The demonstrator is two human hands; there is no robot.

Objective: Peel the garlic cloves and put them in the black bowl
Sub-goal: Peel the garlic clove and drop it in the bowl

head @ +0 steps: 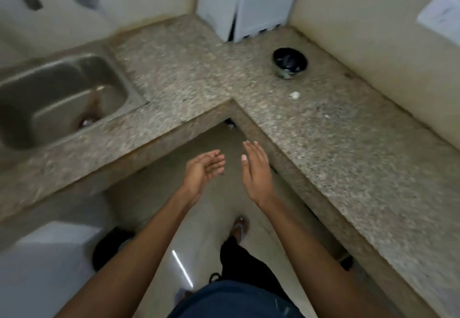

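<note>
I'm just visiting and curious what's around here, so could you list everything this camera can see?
black bowl: one, black, on the right counter near the wall.
garlic: one small white piece, on the counter just in front of the bowl.
counter: one, speckled grey stone, L-shaped.
sink: one, steel, set in the counter at left.
white box: one, in the far corner.
paper: one, white, on the right wall.
left hand: open, empty, above the floor.
right hand: open, empty, beside it.
</note>
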